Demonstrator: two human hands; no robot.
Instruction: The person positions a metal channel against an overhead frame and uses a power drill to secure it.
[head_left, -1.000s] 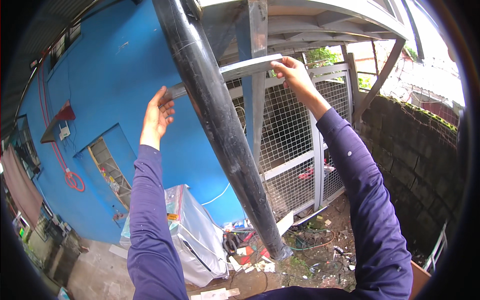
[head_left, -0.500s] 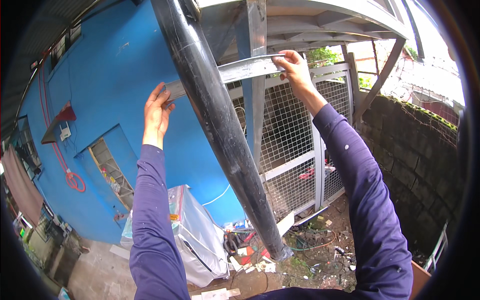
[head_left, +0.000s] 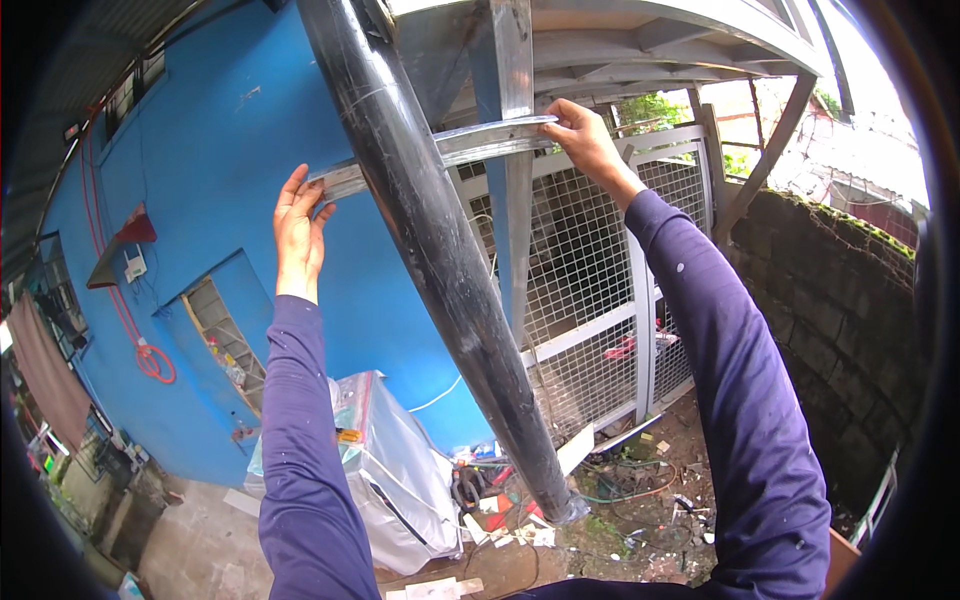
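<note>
A thin grey metal channel (head_left: 490, 140) lies crosswise at the upper middle, with grooves running along the side that faces me. It passes behind a thick black pole (head_left: 430, 240), which hides part of its length. My left hand (head_left: 299, 230) pinches the channel's left end between thumb and fingers, in front of the blue wall. At the other end, my right hand (head_left: 588, 150) grips the tip with thumb and forefinger. Behind the channel's right half rises an upright grey metal post (head_left: 515, 220); whether the two touch I cannot tell.
A white mesh gate (head_left: 640, 300) stands behind the pole, below a raised frame (head_left: 690, 45). Low on the left is a plastic-covered box (head_left: 400, 490) against the blue wall (head_left: 260, 130). Scraps, cables and a hose (head_left: 640, 490) litter the ground. A block wall (head_left: 820, 290) closes the right.
The channel has rolled a little in my hands, so its grooved side shows more. Both hands have shifted slightly to the left. The left fingers have loosened somewhat.
</note>
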